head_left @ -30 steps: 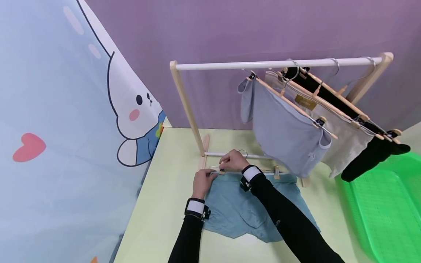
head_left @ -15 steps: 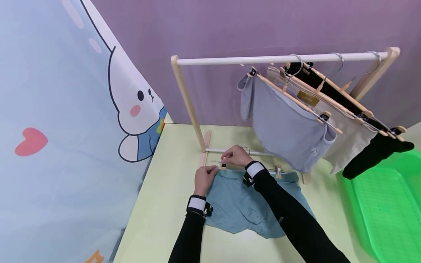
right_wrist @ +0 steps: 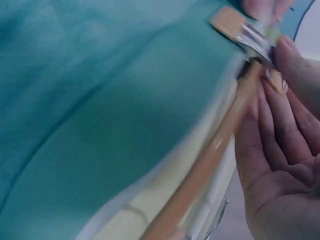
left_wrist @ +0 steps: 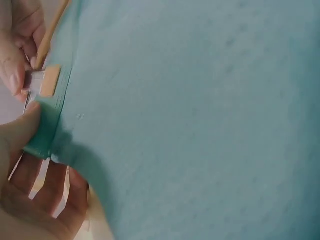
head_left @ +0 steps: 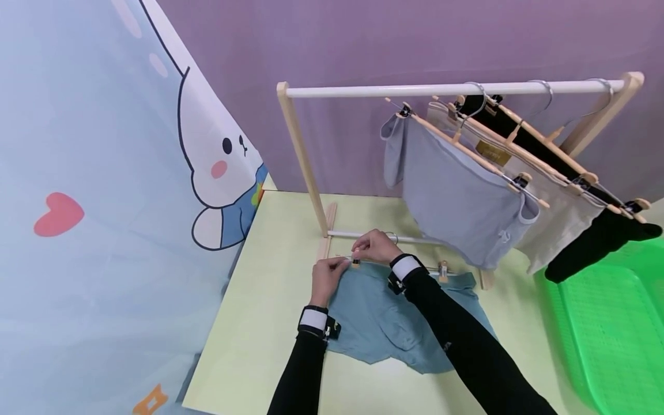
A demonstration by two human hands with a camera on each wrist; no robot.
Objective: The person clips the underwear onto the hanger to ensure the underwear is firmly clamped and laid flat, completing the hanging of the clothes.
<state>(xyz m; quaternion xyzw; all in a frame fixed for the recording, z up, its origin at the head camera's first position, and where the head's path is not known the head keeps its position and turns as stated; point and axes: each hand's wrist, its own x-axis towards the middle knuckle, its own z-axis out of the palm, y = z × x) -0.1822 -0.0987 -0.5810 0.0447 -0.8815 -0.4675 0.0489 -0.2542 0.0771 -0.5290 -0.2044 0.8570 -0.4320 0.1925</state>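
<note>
Teal shorts (head_left: 384,317) lie spread on the table, waistband toward the rack. My left hand (head_left: 325,280) pinches the waistband's left corner, thumb on top and fingers beneath, as the left wrist view shows. Close beside it, my right hand (head_left: 377,246) pinches the left clip (left_wrist: 51,81) of a wooden hanger (right_wrist: 202,157). This clip sits over the waistband edge, its wooden pad on the teal cloth. The hanger's other clip (head_left: 443,271) is on the right part of the waistband. My right hand and sleeve cover the hanger's middle in the head view.
A rack with a white top rail (head_left: 373,91) stands behind the shorts. From its right half hang a light blue garment (head_left: 456,190), a pale garment (head_left: 557,222) and a black garment (head_left: 586,251) on clip hangers. A green basket (head_left: 612,334) stands at the right.
The head view has shifted slightly, moving the rack up and right in it. My left fingertips have come a little closer to the left clip; my right hand stays on that clip.
</note>
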